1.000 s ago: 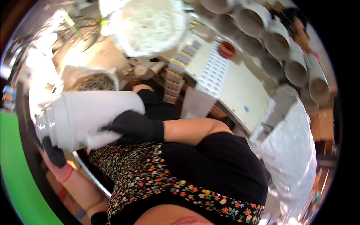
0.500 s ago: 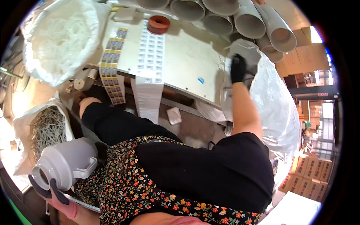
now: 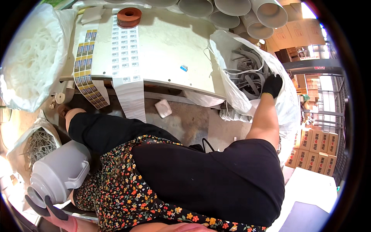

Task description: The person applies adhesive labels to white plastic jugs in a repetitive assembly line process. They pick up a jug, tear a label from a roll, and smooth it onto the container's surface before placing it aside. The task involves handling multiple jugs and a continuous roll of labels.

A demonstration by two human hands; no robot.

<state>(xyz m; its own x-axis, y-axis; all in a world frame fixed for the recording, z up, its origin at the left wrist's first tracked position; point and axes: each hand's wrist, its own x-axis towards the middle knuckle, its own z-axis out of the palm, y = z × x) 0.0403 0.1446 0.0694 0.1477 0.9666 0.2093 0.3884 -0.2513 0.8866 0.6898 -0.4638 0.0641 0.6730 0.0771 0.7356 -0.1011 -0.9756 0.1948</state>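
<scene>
At the lower left, my left hand (image 3: 52, 214), in a pink glove with dark fingers, grips the narrow open end of a grey plastic pipe fitting (image 3: 58, 172). The fitting lies tilted beside my lap and has a loop-shaped side handle. My right hand (image 3: 272, 85), in a black glove, is closed at the right rim of a large white plastic bag (image 3: 235, 96), its fingers partly hidden. Curved grey plastic pieces (image 3: 247, 69) fill the bag's open mouth, to the left of that hand.
A pale table (image 3: 166, 46) bears an orange tape roll (image 3: 129, 17) and label strips (image 3: 125, 50) hanging over its edge. Grey pipes (image 3: 232, 7) are stacked behind. Bags of white rings (image 3: 34, 54) and grey strips (image 3: 40, 147) stand left; cartons (image 3: 313, 147) are at right.
My right hand has moved right and slightly down, and the bag's mouth is now spread wider, showing the grey pieces. My left hand still holds the fitting. The view has shifted.
</scene>
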